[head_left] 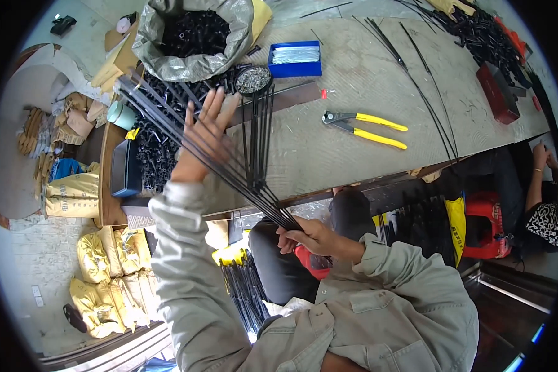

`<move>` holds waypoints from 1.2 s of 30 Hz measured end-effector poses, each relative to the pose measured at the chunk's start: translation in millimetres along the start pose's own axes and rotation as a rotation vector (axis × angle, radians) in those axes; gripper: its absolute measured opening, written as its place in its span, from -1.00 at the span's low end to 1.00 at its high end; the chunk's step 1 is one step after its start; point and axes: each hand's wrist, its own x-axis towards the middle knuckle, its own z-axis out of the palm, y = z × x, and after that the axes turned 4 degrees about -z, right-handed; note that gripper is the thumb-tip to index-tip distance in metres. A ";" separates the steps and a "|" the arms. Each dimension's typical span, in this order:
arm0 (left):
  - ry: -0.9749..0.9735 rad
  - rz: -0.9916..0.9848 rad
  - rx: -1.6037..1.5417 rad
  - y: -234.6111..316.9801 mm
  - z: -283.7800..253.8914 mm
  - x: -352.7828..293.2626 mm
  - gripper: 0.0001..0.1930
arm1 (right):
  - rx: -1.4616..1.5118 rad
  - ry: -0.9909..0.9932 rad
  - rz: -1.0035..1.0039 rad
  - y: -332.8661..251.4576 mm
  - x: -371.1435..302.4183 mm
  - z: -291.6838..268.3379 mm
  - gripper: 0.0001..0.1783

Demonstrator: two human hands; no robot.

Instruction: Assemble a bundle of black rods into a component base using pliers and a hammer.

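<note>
black rods (239, 183) end hidden within gripping right fingers (296, 236), the spread left fingers (214, 106) blurred.

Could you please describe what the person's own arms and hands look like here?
Both arms wear long, loose, wrinkled sleeves of light grey-beige cloth: the left sleeve reaches the wrist, and the right sleeve ends in a cuff. The left hand, motion-blurred, and right hand are both ungloved.

Loose grey-beige shirt (409, 310), flapped pocket (371, 302), seemingly dark trousers (271, 257)
</note>
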 end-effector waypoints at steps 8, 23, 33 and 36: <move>-0.102 0.004 -0.483 67.9 -13.9 -75.6 0.05 | 0.037 -0.074 0.110 75.6 5.3 -35.6 -0.71; -0.059 0.085 -0.436 93.8 -7.4 -67.9 -0.33 | -1.641 -0.254 -0.341 -142.4 58.4 -50.5 -0.76; 0.019 -0.039 -0.388 94.2 -2.8 -71.2 -0.34 | -1.973 -0.329 -0.765 -131.2 175.8 -128.5 -0.81; 0.035 -0.057 -0.431 93.7 -2.9 -72.7 -0.35 | -1.923 -0.321 -0.832 -138.6 166.3 -135.9 -0.83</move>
